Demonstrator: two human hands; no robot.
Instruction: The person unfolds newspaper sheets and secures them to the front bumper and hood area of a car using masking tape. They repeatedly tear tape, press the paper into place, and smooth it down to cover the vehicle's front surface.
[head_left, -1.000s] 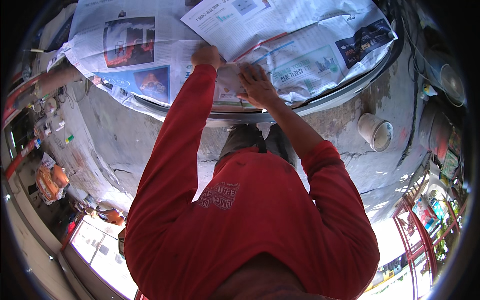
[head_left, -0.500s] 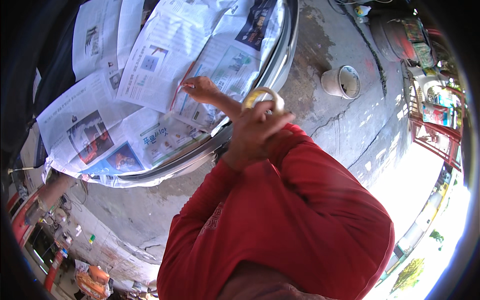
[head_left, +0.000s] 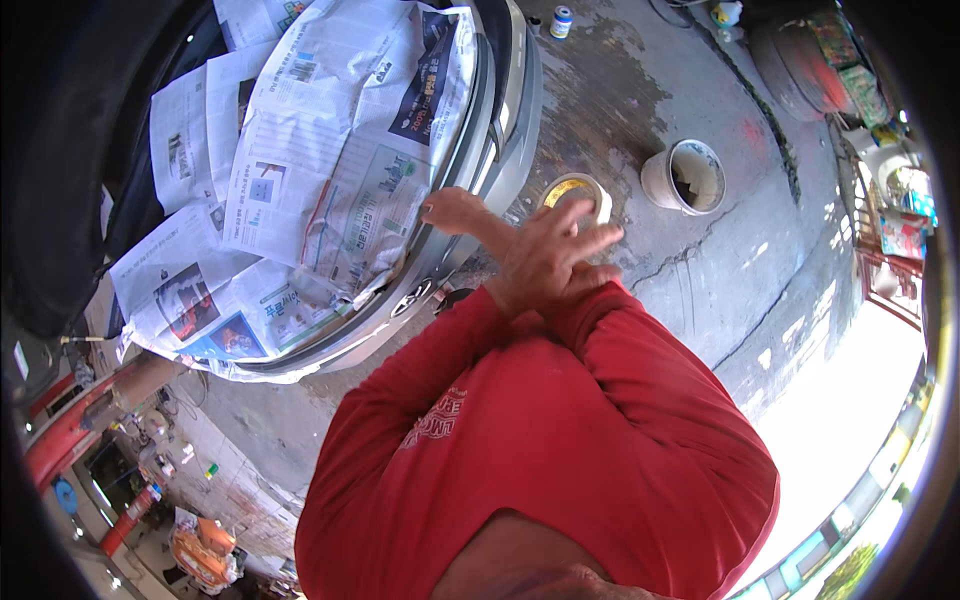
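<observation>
My forearms are crossed. My left hand (head_left: 555,255), above the other wrist, has fingers reaching out over a roll of tape (head_left: 603,198), white outside and yellow inside. The roll stays with this hand, though its exact grip is hidden. My right hand (head_left: 458,212) extends leftward beneath it to the silver car edge (head_left: 515,120). Its fingers are curled together beside the newspaper sheets (head_left: 290,150); whatever they pinch is too small to make out. The sheets overlap across the car's end. A thin red strip (head_left: 318,222) shows on one sheet.
A white bucket (head_left: 655,182) stands on the concrete floor to the right, with a small can (head_left: 561,22) farther off. Tires (head_left: 790,65) lie at the far right. At lower left, a red post (head_left: 60,445) and an orange bundle (head_left: 203,553) show.
My right hand has left the red strip and come back to the paper's edge. The tape roll and my left hand have shifted right. The view has turned, showing more floor.
</observation>
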